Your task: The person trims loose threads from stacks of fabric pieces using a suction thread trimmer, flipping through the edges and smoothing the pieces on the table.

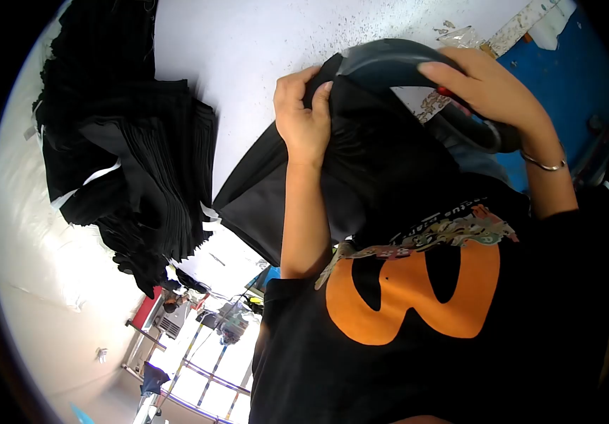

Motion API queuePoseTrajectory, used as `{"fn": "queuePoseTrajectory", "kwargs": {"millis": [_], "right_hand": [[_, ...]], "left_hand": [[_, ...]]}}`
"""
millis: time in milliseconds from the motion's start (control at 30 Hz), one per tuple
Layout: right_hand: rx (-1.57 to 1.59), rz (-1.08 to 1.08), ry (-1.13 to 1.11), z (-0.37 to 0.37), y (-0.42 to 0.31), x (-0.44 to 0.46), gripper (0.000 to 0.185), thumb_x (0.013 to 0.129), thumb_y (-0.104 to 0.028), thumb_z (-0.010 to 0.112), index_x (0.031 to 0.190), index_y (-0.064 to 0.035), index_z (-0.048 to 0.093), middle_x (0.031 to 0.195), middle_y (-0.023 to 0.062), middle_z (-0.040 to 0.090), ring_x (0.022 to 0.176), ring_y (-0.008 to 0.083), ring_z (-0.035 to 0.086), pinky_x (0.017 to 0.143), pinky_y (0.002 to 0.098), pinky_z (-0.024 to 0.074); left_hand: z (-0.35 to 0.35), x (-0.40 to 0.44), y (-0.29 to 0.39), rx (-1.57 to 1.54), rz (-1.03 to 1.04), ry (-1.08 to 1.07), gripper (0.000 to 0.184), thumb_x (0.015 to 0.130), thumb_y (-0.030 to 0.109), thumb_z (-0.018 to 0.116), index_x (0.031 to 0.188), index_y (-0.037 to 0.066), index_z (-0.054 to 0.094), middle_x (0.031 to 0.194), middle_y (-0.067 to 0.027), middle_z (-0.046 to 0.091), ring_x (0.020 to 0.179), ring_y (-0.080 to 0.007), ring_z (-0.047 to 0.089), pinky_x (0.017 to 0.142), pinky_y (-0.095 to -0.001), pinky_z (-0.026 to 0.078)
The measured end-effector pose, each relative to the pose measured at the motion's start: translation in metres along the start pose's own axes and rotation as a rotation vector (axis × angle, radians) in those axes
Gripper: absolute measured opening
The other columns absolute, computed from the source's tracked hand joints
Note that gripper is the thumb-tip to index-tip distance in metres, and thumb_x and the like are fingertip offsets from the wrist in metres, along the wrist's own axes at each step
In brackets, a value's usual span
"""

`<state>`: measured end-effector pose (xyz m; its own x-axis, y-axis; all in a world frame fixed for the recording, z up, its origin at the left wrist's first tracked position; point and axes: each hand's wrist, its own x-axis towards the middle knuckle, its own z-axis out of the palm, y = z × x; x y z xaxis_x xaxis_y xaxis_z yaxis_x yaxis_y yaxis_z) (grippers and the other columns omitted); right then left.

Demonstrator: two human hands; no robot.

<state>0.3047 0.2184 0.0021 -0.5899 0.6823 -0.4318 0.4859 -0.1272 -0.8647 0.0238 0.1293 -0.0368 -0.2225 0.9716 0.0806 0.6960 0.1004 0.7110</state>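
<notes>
My left hand (303,116) pinches the upper edge of a black cloth (382,134), with the thumb on the right and the fingers bent on the left. The cloth hangs in folds towards my body. A smooth dark grey curved band (393,60) runs from beside my left fingers to my right hand (477,81). My right hand is closed on the band, its thumb stretched along it. Below that hand, a small red item (444,91) and another dark curved part (477,131) are partly hidden.
A thick stack of black fabric pieces (170,169) lies on the white table (248,42) at the left. A patterned strip (523,28) and clear plastic (463,37) are at the upper right. Beyond lies a blue surface (559,78). A metal-framed window (209,374) shows lower left.
</notes>
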Motion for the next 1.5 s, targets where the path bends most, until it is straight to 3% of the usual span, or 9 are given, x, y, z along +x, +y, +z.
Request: {"fn": "queuePoseTrajectory", "kwargs": {"millis": [167, 300, 367, 567, 767, 867, 1100, 1300, 1500], "right_hand": [[0.002, 0.012, 0.079, 0.021, 0.001, 0.023, 0.057, 0.100, -0.053, 0.056, 0.081, -0.0001, 0.062, 0.064, 0.0031, 0.054, 0.049, 0.0108, 0.053, 0.046, 0.0254, 0.0408], [-0.025, -0.361, 0.180, 0.016, 0.002, 0.006, 0.059, 0.098, -0.057, 0.057, 0.092, 0.0004, 0.071, 0.052, 0.0061, 0.049, 0.046, 0.0173, 0.054, 0.048, 0.0295, 0.0424], [-0.027, 0.012, 0.073, 0.005, 0.009, -0.009, 0.056, 0.100, -0.053, 0.056, 0.081, -0.0010, 0.063, 0.057, 0.0022, 0.052, 0.046, 0.0097, 0.050, 0.045, 0.0257, 0.0386], [-0.020, -0.073, 0.188, 0.023, -0.002, 0.022, 0.053, 0.100, -0.049, 0.058, 0.080, -0.0002, 0.062, 0.057, 0.0027, 0.050, 0.048, 0.0112, 0.049, 0.048, 0.0272, 0.0394], [-0.095, -0.036, 0.023, -0.001, 0.011, -0.007, 0.052, 0.100, -0.050, 0.058, 0.081, -0.0026, 0.066, 0.058, 0.0003, 0.053, 0.046, 0.0090, 0.049, 0.047, 0.0244, 0.0391], [-0.047, -0.059, 0.074, 0.012, 0.005, 0.017, 0.053, 0.100, -0.052, 0.057, 0.081, -0.0025, 0.065, 0.057, 0.0012, 0.052, 0.045, 0.0091, 0.050, 0.044, 0.0249, 0.0395], [-0.031, -0.026, 0.009, 0.000, 0.027, -0.004, 0.059, 0.101, -0.054, 0.053, 0.079, -0.0008, 0.064, 0.053, 0.0019, 0.047, 0.042, 0.0109, 0.047, 0.045, 0.0277, 0.0407], [-0.010, -0.226, 0.123, 0.017, 0.010, 0.033, 0.058, 0.103, -0.051, 0.051, 0.073, -0.0024, 0.059, 0.053, 0.0041, 0.047, 0.044, 0.0126, 0.048, 0.047, 0.0288, 0.0402], [0.011, -0.014, -0.026, 0.005, 0.012, 0.015, 0.055, 0.103, -0.050, 0.053, 0.079, -0.0011, 0.063, 0.055, 0.0035, 0.050, 0.045, 0.0116, 0.048, 0.047, 0.0290, 0.0404]], "left_hand": [[0.003, -0.005, 0.004, 0.051, 0.071, 0.061, 0.022, 0.081, 0.006, 0.078, 0.101, 0.009, 0.072, 0.105, -0.0076, 0.062, 0.101, -0.0282, 0.053, 0.091, -0.0377, 0.044], [0.000, -0.007, 0.006, 0.128, 0.062, 0.072, 0.017, 0.080, 0.006, 0.078, 0.095, 0.009, 0.071, 0.109, -0.0098, 0.061, 0.106, -0.0299, 0.051, 0.095, -0.0391, 0.040], [0.002, -0.006, 0.003, 0.127, 0.070, 0.074, 0.016, 0.079, 0.006, 0.078, 0.093, 0.009, 0.071, 0.111, -0.0109, 0.060, 0.108, -0.0305, 0.050, 0.096, -0.0395, 0.039], [-0.016, 0.000, 0.017, 0.157, 0.285, 0.078, 0.014, 0.085, -0.004, 0.067, 0.097, 0.000, 0.061, 0.110, -0.0137, 0.064, 0.104, -0.0272, 0.058, 0.096, -0.0356, 0.044], [-0.048, -0.002, 0.036, -0.376, -0.523, -0.351, 0.010, 0.098, 0.006, 0.063, 0.105, -0.002, 0.062, 0.094, -0.0073, 0.065, 0.073, -0.0112, 0.055, 0.069, -0.0251, 0.048], [-0.010, 0.014, 0.034, 0.090, -0.090, -0.027, 0.020, 0.091, 0.005, 0.071, 0.110, 0.001, 0.066, 0.094, -0.0091, 0.059, 0.074, -0.0155, 0.050, 0.068, -0.0295, 0.046], [-0.002, 0.011, 0.007, -0.377, -0.259, -0.045, 0.006, 0.091, -0.001, 0.069, 0.097, -0.001, 0.068, 0.094, -0.0031, 0.062, 0.079, -0.0105, 0.054, 0.074, -0.0233, 0.046], [-0.010, 0.018, 0.006, -0.444, -0.391, -0.199, 0.011, 0.096, -0.003, 0.058, 0.100, -0.003, 0.068, 0.099, -0.0031, 0.064, 0.086, -0.0098, 0.056, 0.083, -0.0229, 0.046], [-0.001, 0.021, 0.006, -0.373, -0.364, -0.195, 0.013, 0.096, -0.003, 0.057, 0.101, -0.001, 0.069, 0.094, -0.0018, 0.061, 0.087, -0.0109, 0.057, 0.084, -0.0242, 0.045]]}}
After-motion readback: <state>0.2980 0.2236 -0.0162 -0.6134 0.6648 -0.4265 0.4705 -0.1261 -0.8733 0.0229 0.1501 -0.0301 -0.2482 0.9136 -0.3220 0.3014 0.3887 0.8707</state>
